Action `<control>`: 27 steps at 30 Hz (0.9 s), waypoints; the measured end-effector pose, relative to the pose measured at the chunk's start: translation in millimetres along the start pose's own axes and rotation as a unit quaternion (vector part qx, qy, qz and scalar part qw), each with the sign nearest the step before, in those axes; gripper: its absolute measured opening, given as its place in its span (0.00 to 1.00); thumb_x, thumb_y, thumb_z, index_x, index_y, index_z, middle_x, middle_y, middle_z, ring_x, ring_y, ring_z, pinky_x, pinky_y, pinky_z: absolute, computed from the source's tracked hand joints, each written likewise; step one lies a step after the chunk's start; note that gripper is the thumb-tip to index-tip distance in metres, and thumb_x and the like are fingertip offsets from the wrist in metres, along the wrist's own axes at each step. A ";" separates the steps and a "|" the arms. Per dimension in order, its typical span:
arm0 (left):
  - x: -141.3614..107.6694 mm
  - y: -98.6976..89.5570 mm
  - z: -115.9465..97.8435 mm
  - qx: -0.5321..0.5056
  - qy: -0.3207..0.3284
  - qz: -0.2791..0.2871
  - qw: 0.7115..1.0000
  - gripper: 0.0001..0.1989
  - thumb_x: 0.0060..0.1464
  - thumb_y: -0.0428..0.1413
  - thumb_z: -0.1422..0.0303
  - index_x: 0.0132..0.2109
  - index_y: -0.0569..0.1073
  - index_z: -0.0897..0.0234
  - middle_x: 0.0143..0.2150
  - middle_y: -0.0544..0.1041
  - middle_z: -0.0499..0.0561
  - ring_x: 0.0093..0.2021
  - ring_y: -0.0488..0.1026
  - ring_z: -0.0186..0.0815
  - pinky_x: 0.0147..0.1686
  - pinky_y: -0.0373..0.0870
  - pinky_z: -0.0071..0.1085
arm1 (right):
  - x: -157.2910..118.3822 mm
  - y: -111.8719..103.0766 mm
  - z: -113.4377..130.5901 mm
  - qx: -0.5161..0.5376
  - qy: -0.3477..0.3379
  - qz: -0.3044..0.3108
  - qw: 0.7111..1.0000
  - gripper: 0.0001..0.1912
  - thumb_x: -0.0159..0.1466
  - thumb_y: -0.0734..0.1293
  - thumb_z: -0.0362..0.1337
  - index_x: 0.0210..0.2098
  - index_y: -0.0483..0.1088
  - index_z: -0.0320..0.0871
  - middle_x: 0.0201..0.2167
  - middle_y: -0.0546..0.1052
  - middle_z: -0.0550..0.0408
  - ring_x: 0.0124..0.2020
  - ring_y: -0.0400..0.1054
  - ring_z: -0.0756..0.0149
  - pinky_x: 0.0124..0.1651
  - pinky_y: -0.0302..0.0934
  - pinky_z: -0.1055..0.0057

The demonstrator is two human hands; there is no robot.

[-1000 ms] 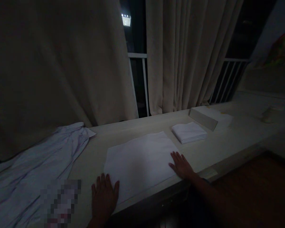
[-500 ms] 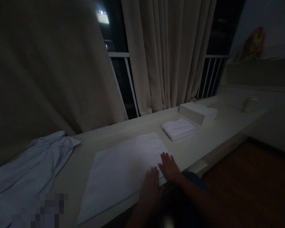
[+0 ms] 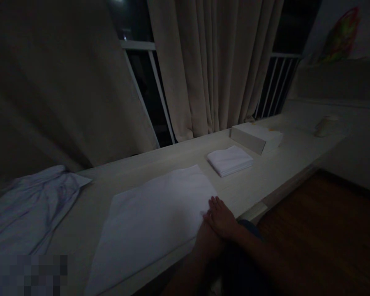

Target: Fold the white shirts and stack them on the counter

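Smoothing looks to be the step: the right hand (image 3: 221,218) lies flat, fingers extended, at the corner of one white cloth (image 3: 154,224) spread to its left; I can't tell the grip of the left hand (image 3: 208,236), partly hidden beside it. Next probably calls for taking that edge evenly. Beyond the hands sit one folded pile (image 3: 230,160) and one box (image 3: 247,139).

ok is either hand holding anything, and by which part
The right hand rests at the right edge of the cloth, no grip showing. The left hand is partly hidden behind it, so a hold there cannot be told.
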State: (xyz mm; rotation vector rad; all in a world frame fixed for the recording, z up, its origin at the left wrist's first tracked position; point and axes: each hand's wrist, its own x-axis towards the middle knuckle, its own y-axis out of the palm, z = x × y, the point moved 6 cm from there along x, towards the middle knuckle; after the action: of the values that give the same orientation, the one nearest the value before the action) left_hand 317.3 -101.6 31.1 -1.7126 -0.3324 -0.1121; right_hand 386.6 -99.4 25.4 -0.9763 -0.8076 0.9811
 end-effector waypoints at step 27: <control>-4.0 -10.8 4.4 -0.035 0.010 0.036 0.999 0.37 0.56 0.48 0.61 0.69 0.48 0.68 0.70 0.52 0.59 0.70 0.42 0.50 0.67 0.41 0.53 | 206.7 37.6 -28.6 -0.075 0.062 -0.010 0.995 0.50 0.65 0.42 0.63 0.66 0.46 0.22 0.68 0.47 0.31 0.70 0.32 0.44 0.68 0.25 0.51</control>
State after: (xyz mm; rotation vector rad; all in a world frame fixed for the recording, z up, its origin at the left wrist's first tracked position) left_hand 309.9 -96.5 39.6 -1.7890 -0.2540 -0.0880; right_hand 473.5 92.9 4.9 -1.1454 -0.7936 0.8437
